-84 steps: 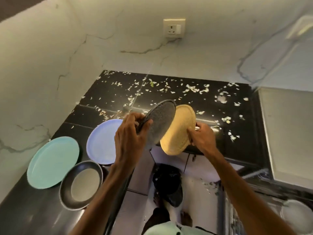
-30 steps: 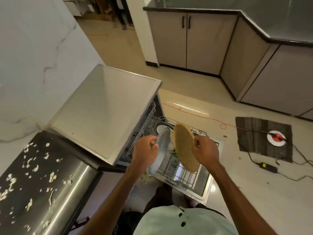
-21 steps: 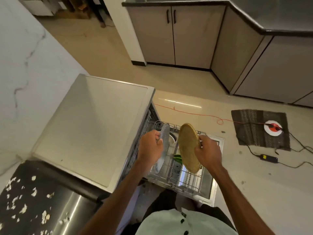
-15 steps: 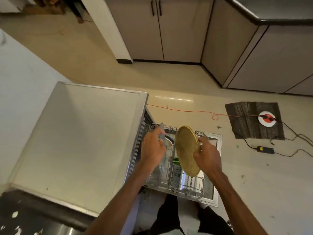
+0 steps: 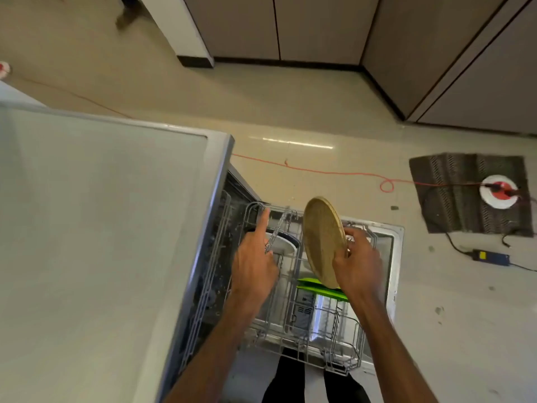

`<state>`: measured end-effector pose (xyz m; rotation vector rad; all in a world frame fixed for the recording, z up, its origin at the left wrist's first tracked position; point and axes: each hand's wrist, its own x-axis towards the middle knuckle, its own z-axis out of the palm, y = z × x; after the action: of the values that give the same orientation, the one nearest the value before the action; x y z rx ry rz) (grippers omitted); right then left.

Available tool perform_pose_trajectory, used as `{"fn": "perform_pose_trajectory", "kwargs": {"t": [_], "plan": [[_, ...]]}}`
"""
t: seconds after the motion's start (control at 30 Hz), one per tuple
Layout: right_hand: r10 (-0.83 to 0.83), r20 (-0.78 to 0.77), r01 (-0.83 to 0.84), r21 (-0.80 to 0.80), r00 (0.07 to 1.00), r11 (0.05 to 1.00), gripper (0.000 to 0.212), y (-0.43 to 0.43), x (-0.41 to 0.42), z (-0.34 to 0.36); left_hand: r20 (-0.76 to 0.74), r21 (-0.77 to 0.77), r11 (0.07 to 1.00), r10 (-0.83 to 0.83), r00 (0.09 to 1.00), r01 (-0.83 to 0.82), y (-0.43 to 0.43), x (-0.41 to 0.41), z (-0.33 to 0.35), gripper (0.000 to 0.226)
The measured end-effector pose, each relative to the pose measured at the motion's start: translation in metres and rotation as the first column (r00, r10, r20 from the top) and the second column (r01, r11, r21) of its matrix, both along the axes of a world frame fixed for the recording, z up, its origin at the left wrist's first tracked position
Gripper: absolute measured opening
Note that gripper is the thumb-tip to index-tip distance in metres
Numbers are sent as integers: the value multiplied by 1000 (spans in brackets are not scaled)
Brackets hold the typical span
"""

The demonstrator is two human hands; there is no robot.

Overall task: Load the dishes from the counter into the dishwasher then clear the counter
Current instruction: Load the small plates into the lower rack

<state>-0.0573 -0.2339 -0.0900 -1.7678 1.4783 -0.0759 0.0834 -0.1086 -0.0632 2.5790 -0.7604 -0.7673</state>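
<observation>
The dishwasher's wire lower rack point(image 5: 343, 359) is pulled out over the open door point(image 5: 393, 257). My left hand point(image 5: 252, 269) holds a grey speckled plate point(image 5: 279, 228) edge-on over the rack's back left part, with the index finger pointing forward. My right hand point(image 5: 357, 263) grips a yellow plate point(image 5: 321, 239) by its right rim; the plate stands upright above the rack's middle. A white dish point(image 5: 283, 244) sits in the rack under the grey plate. Green plates point(image 5: 316, 286) stand in the rack below the yellow plate.
The dishwasher's flat grey top point(image 5: 101, 228) fills the left side. On the floor to the right lie a dark mat point(image 5: 465, 193) with a red-and-white reel point(image 5: 498, 193), a red cable point(image 5: 319, 170) and a power adapter point(image 5: 491, 255). Cabinets point(image 5: 290, 24) line the far side.
I turned from the counter to the dishwasher with both plates. Over the last second both plates have come lower, closer to the rack, and the grey plate has turned edge-on.
</observation>
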Motion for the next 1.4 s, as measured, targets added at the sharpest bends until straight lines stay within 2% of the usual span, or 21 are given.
{"fn": "perform_pose_trajectory", "kwargs": {"t": [0.03, 0.1, 0.17, 0.23, 0.3, 0.4, 0.47, 0.57, 0.6, 0.67, 0.9, 1.03, 1.13, 1.23, 1.4], "plan": [[6, -7, -6, 4, 1000, 1000, 37, -6, 3, -16, -1, 35, 999, -27, 1000, 27, -2, 2, -19, 58], [13, -4, -13, 0, 1000, 1000, 37, -17, 5, -42, 9, 126, 989, -73, 997, 71, -5, 8, -58, 9], [15, -3, -15, -11, 1000, 1000, 38, -28, 4, -63, 23, 213, 971, -119, 993, 111, -12, 14, -86, 18], [16, -9, -16, -18, 1000, 1000, 38, -37, 3, -81, 25, 227, 964, -147, 989, 137, -19, 20, -109, 16], [19, -5, -19, -21, 1000, 1000, 36, -44, 1, -96, 28, 263, 943, -220, 975, 205, -27, 23, -127, 24], [32, 18, -32, -18, 999, 999, 34, -49, 3, -112, -43, 390, 853, -359, 932, 347, -43, 28, -158, 22], [52, 22, -52, -23, 998, 998, 34, -50, 10, -121, -137, 493, 741, -451, 882, 456, -56, 32, -179, 24], [112, 7, -111, -41, 994, 993, 33, -46, 23, -134, -250, 622, 508, -593, 765, 597, -62, 36, -206, 49], [130, 0, -130, -37, 992, 991, 34, -45, 28, -137, -273, 644, 455, -614, 740, 615, -61, 36, -212, 57], [176, -4, -176, -37, 984, 984, 35, -43, 39, -143, -283, 667, 407, -636, 718, 624, -58, 36, -218, 61], [337, -54, -340, -51, 940, 939, 43, -43, 71, -161, -281, 622, 456, -628, 725, 636, -27, 25, -224, 60], [501, -85, -504, -18, 862, 864, 41, -42, 89, -178, -293, 582, 533, -566, 770, 614, -18, 22, -227, 67], [578, -108, -581, 4, 809, 814, 41, -41, 102, -189, -304, 581, 529, -564, 768, 619, -19, 22, -227, 71], [625, -135, -631, -6, 769, 776, 45, -36, 109, -197, -301, 576, 525, -575, 761, 626, -18, 23, -225, 65], [627, -128, -634, -27, 769, 773, 43, -28, 115, -209, -300, 540, 551, -581, 757, 636, -13, 27, -224, 60]]}}
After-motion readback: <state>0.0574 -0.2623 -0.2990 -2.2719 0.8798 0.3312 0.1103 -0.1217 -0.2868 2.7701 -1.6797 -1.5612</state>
